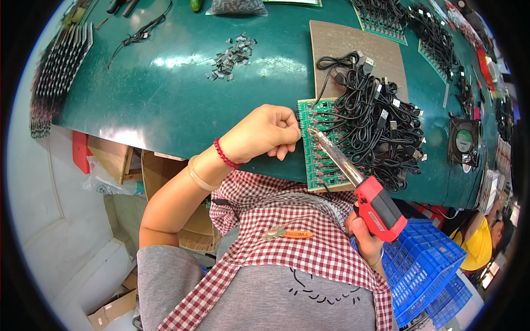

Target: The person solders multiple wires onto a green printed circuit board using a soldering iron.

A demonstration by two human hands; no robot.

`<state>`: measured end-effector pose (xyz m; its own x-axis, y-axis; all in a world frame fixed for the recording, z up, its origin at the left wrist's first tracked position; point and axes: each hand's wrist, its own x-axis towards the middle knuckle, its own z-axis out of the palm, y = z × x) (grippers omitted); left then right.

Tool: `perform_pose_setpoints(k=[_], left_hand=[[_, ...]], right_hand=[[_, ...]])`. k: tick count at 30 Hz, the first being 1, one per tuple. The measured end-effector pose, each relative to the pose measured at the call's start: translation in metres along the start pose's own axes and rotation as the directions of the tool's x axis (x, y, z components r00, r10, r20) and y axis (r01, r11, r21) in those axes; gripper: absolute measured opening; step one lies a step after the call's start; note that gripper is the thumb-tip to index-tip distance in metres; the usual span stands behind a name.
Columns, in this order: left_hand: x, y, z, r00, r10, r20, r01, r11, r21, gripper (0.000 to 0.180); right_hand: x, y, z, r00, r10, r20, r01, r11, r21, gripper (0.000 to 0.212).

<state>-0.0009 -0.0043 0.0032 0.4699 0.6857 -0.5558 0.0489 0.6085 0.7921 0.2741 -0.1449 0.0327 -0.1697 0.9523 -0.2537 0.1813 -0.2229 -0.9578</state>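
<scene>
At the glossy green table (176,105), my left hand (265,132) curls its fingers tight at the edge of a green circuit board (320,165), while my right hand (364,234) grips a red-handled soldering iron (359,187), its metal tip on the board beneath tangled black cables (381,127).

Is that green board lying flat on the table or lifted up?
Flat. The board lies on the table, cables heaped across it.

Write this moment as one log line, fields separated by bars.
left hand: fist at green circuit board edge | right hand: holds red soldering iron, tip on board | black cables piled on board
</scene>
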Motion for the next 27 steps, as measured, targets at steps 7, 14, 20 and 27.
perform_pose_setpoints(k=[7, 14, 20, 27], left_hand=[[-0.001, 0.0, 0.001, 1.0, 0.013, -0.001, -0.013, 1.0, -0.002, 0.007], [-0.002, 0.001, 0.002, 1.0, 0.012, -0.012, -0.011, 1.0, 0.008, 0.006], [-0.004, 0.003, 0.003, 1.0, 0.011, -0.028, -0.01, 0.999, 0.031, 0.007], [-0.011, 0.008, -0.002, 0.996, 0.056, -0.065, -0.041, 0.978, 0.202, 0.014]], right_hand=[[-0.003, 0.004, -0.003, 0.999, 0.025, 0.034, -0.02, 0.988, -0.151, 0.013], [-0.008, 0.001, -0.005, 1.0, 0.022, 0.014, -0.018, 0.974, -0.228, 0.007], [-0.01, -0.011, -0.004, 0.99, 0.138, -0.041, -0.125, 0.965, 0.231, 0.003], [-0.011, -0.003, 0.0, 0.981, 0.148, -0.121, -0.133, 0.983, 0.125, 0.008]])
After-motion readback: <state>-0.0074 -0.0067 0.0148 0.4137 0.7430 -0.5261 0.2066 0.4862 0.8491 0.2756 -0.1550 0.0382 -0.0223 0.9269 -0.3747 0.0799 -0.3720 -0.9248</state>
